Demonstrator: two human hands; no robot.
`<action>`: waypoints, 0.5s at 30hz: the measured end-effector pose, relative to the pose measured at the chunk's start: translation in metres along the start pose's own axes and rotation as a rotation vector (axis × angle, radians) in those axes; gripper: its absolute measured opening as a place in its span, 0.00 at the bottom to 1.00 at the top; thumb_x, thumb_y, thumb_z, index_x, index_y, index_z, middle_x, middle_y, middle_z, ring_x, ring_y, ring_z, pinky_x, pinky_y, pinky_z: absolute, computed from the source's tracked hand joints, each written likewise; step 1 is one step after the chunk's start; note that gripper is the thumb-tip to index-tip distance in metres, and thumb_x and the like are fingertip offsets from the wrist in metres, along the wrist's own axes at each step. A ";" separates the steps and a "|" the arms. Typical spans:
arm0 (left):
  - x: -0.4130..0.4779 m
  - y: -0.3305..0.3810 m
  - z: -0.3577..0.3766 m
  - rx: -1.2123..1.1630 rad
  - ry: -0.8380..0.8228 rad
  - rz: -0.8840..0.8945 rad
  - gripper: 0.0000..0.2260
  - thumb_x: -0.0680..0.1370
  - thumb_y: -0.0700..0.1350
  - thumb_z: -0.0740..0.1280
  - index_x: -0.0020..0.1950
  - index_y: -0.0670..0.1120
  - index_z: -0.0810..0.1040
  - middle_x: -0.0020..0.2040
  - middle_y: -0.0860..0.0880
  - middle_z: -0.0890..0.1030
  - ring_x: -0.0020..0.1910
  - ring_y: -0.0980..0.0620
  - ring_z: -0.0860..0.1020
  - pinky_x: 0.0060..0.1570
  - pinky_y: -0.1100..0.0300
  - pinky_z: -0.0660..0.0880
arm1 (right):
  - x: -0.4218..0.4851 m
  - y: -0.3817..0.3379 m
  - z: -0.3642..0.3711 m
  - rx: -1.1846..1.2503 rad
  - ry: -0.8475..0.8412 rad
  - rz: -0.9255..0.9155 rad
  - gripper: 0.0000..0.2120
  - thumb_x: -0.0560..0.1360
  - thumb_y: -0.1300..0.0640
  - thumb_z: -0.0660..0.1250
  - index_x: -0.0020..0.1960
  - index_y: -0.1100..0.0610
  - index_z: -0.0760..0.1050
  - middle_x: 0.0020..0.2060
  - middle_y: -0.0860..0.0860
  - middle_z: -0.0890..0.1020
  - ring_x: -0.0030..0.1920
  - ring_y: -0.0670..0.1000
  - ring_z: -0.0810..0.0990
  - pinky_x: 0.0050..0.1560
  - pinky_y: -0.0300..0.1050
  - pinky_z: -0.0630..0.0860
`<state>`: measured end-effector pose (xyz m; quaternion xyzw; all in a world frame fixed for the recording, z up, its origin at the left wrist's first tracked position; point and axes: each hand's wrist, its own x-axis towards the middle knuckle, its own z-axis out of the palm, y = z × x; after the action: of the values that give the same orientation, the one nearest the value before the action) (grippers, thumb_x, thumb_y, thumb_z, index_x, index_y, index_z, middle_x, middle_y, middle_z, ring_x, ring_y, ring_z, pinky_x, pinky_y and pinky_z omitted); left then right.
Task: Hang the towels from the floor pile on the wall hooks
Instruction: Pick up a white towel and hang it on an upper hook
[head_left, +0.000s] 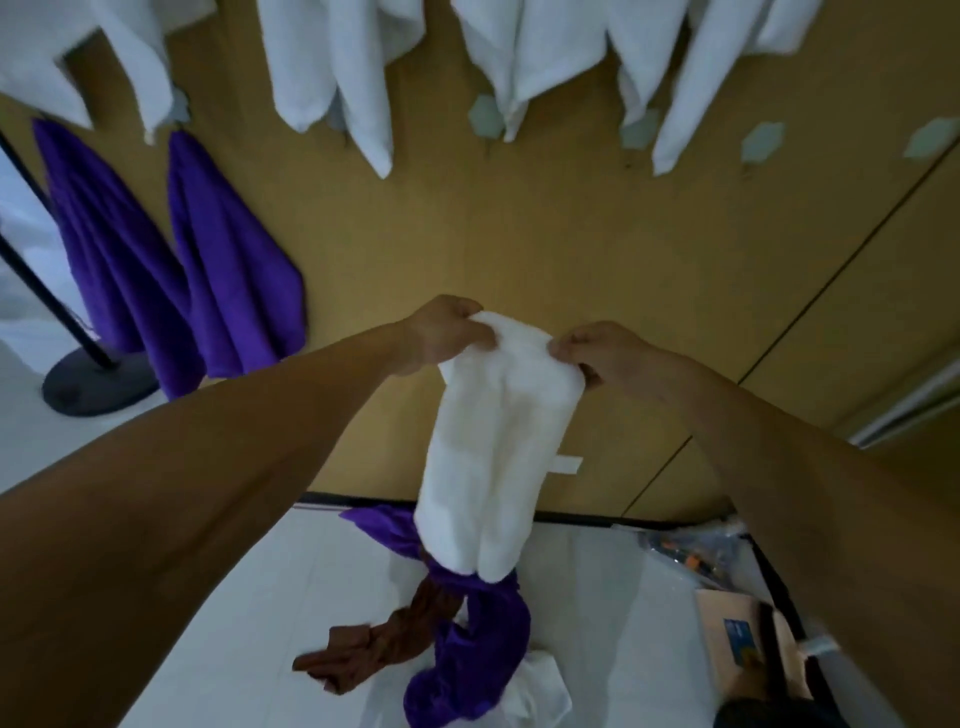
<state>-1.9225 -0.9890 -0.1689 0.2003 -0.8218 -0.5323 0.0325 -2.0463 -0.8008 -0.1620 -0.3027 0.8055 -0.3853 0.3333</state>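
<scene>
A white towel (493, 441) hangs in front of me, held up by its top edge. My left hand (447, 332) pinches the left corner and my right hand (597, 351) pinches the right corner. Below it the floor pile (467, 649) holds a purple towel, a brown towel (374, 654) and a white one (540, 686). On the wooden wall, several white towels (332, 73) hang from the upper hooks and two purple towels (228, 260) hang lower at the left. Bare hexagonal hooks (763, 140) show at the upper right.
A black stand with a round base (93, 379) leans at the left. At the lower right lie a cardboard box (737, 644) and clear plastic packaging (691, 551). The floor (260, 597) is white.
</scene>
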 end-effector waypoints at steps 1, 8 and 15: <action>-0.001 0.009 0.005 0.047 -0.035 -0.004 0.03 0.72 0.40 0.71 0.42 0.44 0.78 0.37 0.50 0.79 0.38 0.51 0.78 0.36 0.62 0.73 | -0.008 -0.002 -0.007 0.068 0.049 -0.020 0.10 0.80 0.52 0.62 0.45 0.57 0.77 0.45 0.55 0.81 0.48 0.56 0.81 0.48 0.50 0.80; -0.007 0.094 0.053 0.069 -0.202 0.078 0.10 0.71 0.44 0.73 0.52 0.46 0.81 0.48 0.47 0.84 0.47 0.49 0.83 0.47 0.56 0.79 | -0.056 0.000 -0.063 0.151 0.305 -0.160 0.23 0.81 0.47 0.57 0.54 0.68 0.75 0.51 0.66 0.80 0.48 0.55 0.79 0.50 0.55 0.78; -0.003 0.185 0.107 0.018 0.023 0.187 0.07 0.67 0.46 0.72 0.39 0.44 0.79 0.40 0.45 0.79 0.42 0.46 0.77 0.47 0.52 0.75 | -0.113 0.011 -0.164 -0.070 0.019 -0.113 0.13 0.71 0.44 0.72 0.50 0.51 0.80 0.45 0.48 0.85 0.43 0.46 0.84 0.39 0.39 0.79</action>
<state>-2.0030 -0.8306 -0.0502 0.1293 -0.8413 -0.5172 0.0895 -2.1080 -0.6417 -0.0575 -0.3557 0.8031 -0.3781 0.2924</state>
